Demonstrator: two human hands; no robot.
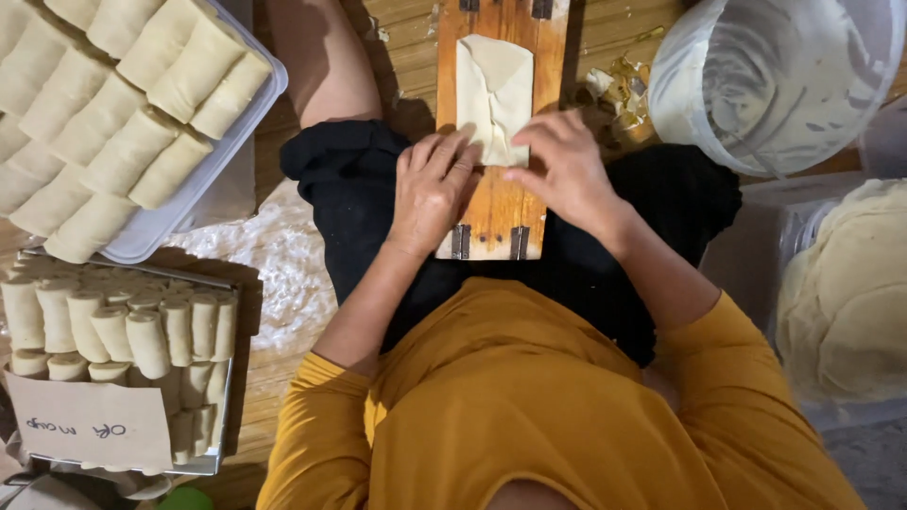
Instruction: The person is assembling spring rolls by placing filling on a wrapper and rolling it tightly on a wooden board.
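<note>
Two hands, the left hand point(430, 189) flat and open and the right hand point(565, 168) pinching its edge, press a folded wrapper point(491, 94) on the wooden board point(498, 203), not yet rolled, while finished rolls point(123, 104) fill the tray point(248, 121).

wooden board point(501, 203): far end cut off by the top edge
folded wrapper point(491, 90): near edge hidden under fingers
plastic tub point(680, 85): contents blurred
metal tray point(213, 463): partly hidden by a paper note point(90, 422)
</note>
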